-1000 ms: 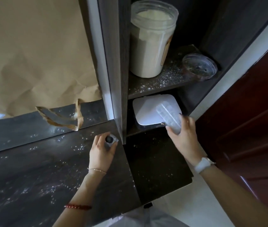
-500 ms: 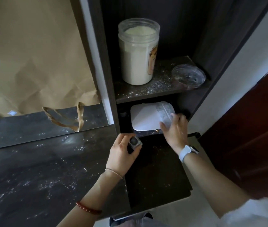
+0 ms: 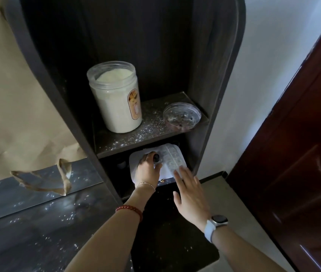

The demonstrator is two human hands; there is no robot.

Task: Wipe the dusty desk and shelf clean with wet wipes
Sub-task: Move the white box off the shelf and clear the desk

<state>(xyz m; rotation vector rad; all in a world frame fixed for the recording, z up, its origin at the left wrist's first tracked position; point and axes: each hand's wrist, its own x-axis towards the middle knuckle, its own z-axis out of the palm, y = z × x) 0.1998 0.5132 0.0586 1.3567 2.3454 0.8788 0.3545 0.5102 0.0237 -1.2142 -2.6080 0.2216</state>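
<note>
L hand (image 3: 147,170): curled round small dark-capped item (image 3: 156,158), resting on white wipes pack (image 3: 167,163)
R hand (image 3: 190,193): fingers straight, holding nothing, tips touching pack's near-right edge
Wipes pack: lower cubby, under both hands
Above hands: dusty shelf (image 3: 145,132) w/ powder jar (image 3: 116,97) (lidless), clear lid (image 3: 182,116) to its right
Left of L hand: dusty desk (image 3: 38,222), paper bag handle (image 3: 44,179)
Right: red door (image 3: 293,154)
</note>
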